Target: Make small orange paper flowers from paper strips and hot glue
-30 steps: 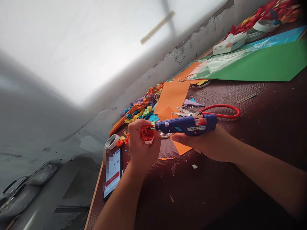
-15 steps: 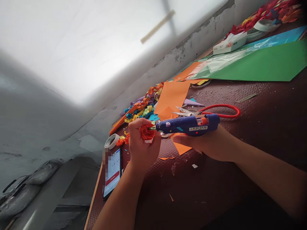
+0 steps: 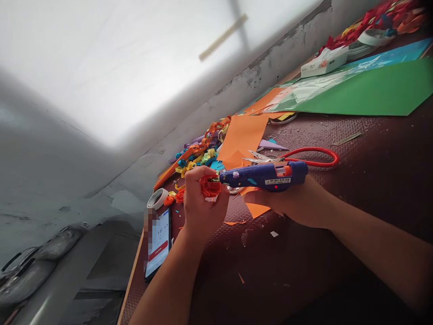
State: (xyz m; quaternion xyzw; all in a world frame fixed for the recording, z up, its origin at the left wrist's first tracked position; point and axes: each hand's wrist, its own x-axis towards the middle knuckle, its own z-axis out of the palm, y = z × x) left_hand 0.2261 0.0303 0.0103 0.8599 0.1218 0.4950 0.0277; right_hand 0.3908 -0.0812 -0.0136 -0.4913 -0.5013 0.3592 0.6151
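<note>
Between the thumb and fingers of my left hand [image 3: 202, 205] is an orange paper flower [image 3: 210, 187], its curled layers facing up and right. My right hand [image 3: 291, 205] is wrapped round a dark blue hot glue gun [image 3: 260, 177], which lies nearly level and points left. The gun's nozzle reaches the top of the flower; whether it touches the paper I cannot tell. Just behind the gun lie scissors with red handles [image 3: 333, 155], blades to the left. Beneath and behind is a sheet of orange paper [image 3: 243, 135].
A phone [image 3: 158, 246] and a tape roll [image 3: 157, 199] sit near the table's left edge. Coloured paper strips and flowers [image 3: 203, 146] are heaped by the wall. Green sheets [image 3: 379, 90], a white box [image 3: 324, 61] and red paper pieces [image 3: 372, 16] lie at the back right.
My left hand and the flower have shifted slightly right. The glue gun has moved a touch left, so its nozzle sits closer over the flower.
</note>
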